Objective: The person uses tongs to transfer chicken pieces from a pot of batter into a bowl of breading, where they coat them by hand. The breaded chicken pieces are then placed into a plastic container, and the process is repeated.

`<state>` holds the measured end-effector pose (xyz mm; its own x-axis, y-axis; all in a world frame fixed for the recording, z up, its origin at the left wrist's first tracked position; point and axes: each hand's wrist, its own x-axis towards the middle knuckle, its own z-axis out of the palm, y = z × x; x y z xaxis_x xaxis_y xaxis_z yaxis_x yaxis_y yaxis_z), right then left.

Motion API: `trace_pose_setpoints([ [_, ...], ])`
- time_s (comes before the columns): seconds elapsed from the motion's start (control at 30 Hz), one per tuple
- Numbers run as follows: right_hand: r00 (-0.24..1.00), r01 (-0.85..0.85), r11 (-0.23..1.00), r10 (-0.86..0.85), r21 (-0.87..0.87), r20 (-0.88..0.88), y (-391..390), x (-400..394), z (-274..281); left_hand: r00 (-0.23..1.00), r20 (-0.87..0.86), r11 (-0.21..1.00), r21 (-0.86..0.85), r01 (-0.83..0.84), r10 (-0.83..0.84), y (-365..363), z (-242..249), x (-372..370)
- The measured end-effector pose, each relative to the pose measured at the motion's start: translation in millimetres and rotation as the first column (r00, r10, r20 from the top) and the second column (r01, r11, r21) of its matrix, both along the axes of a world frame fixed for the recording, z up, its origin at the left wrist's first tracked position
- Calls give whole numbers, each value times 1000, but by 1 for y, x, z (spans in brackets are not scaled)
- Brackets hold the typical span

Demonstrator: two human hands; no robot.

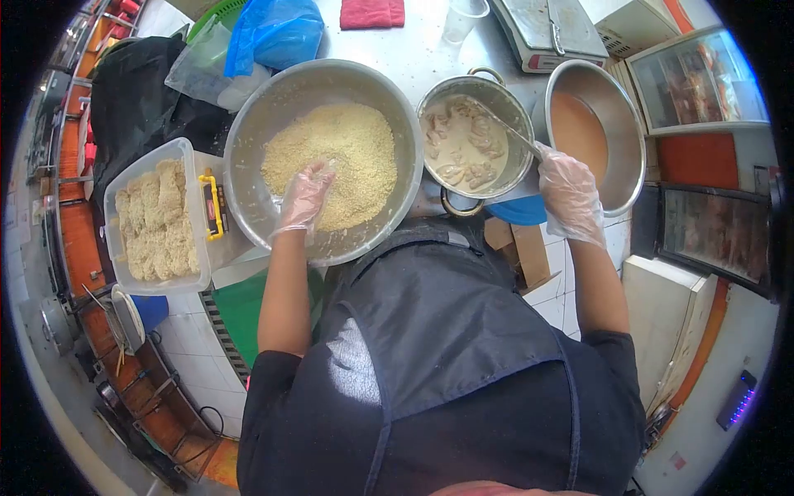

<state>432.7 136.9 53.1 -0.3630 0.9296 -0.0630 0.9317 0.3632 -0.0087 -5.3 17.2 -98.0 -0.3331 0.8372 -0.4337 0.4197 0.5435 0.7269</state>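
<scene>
A wide metal bowl holds a heap of pale breadcrumbs. My left hand, in a clear plastic glove, reaches into it with fingers stretched against the crumbs; I make out nothing held there. To the right stands a metal pot with two handles, filled with whitish batter and pieces of meat. My right hand, also gloved, is closed around a long-handled metal utensil that slants into the pot. Its far end is hard to see in the batter.
A clear plastic tub of crumb-coated pieces sits left of the bowl. At right, a metal basin holds brownish liquid. Behind are a metal scale, a plastic cup, a red cloth and a blue bag.
</scene>
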Motion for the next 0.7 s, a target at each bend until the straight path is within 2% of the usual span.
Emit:
trace_pose_setpoints([
  [0.1, 998, 37, 999, -38, -11, -43, -8, 16, 1, 999, 34, 1000, -15, -22, 22, -2, -5, -2],
  [0.17, 996, 39, 999, -39, 2, -77, -15, 19, 8, 998, 57, 997, 70, -40, 36, -5, -21, -7],
  [0.23, 977, 88, 993, -101, -78, -188, -20, 16, 28, 998, 54, 998, 57, -41, 38, -5, -20, -7],
  [0.4, 967, 100, 991, -119, -94, -223, -25, 18, 35, 999, 32, 1000, -6, -25, 26, 0, -3, -3],
  [0.47, 968, 105, 991, -122, -87, -220, -28, 13, 36, 995, 81, 997, 44, -60, 57, -1, 0, 0],
  [0.57, 982, 59, 998, -65, -34, -178, -31, 11, 35, 993, 102, 998, 36, -55, 51, -2, 3, -1],
  [0.63, 996, -73, 997, 73, 3, 48, -34, 13, 42, 993, 103, 998, 35, -61, 57, -4, 8, 0],
  [0.67, 997, -62, 998, 62, 4, 55, -34, 16, 46, 993, 103, 997, 39, -70, 65, -3, 8, 1],
  [0.7, 990, -125, 992, 124, 7, 70, -33, 20, 51, 993, 110, 997, 42, -58, 53, -3, -4, -5],
])
